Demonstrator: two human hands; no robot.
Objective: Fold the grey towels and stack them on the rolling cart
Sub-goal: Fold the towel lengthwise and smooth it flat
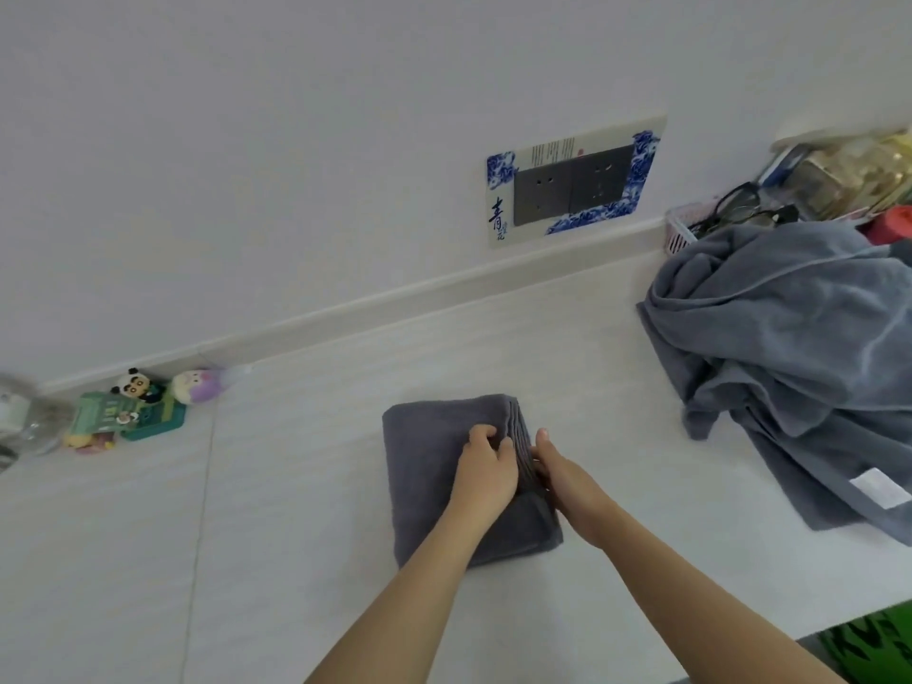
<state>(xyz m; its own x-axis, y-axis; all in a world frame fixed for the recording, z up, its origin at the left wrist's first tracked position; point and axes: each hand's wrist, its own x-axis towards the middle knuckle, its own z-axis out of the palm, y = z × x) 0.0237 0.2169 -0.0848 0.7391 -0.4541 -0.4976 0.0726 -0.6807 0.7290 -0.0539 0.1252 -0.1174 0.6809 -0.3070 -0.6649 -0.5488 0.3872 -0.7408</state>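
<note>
The folded dark grey towel (434, 466) sits on the white counter (296, 510) right under both hands. The left hand (486, 469) and right hand (567, 481) both pinch its layered right edge. Off beyond the right hand there's a crumpled grey towel (789, 348), unfolded.

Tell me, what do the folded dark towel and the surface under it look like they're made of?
The folded towel looks like soft matte terry cloth: fuzzy nap, thick stacked layers at its edge. The surface seems a smooth pale laminate or stone with faint streaks and a seam; which one is unclear.
</note>
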